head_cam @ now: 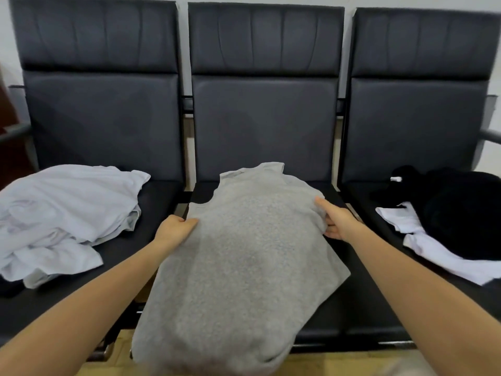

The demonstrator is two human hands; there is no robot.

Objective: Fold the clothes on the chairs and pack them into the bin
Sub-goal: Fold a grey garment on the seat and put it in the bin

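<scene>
A grey shirt (238, 261) lies lengthwise on the middle chair seat (352, 302), its sides folded in and its lower end hanging over the front edge. My left hand (174, 229) grips the shirt's left edge near the shoulder, thumb on top. My right hand (337, 219) holds the right edge, with the thumb on the cloth and the fingers under the fold. A crumpled pale blue garment (65, 213) lies on the left seat. On the right seat a black garment (461, 210) lies over a white one (439, 253). No bin is in view.
Three dark padded chairs stand in a row against a light wall, their backrests (264, 104) upright. Metal armrests (490, 135) stick out at the far right and far left. Tan floor (119, 359) shows below the seats' front edge.
</scene>
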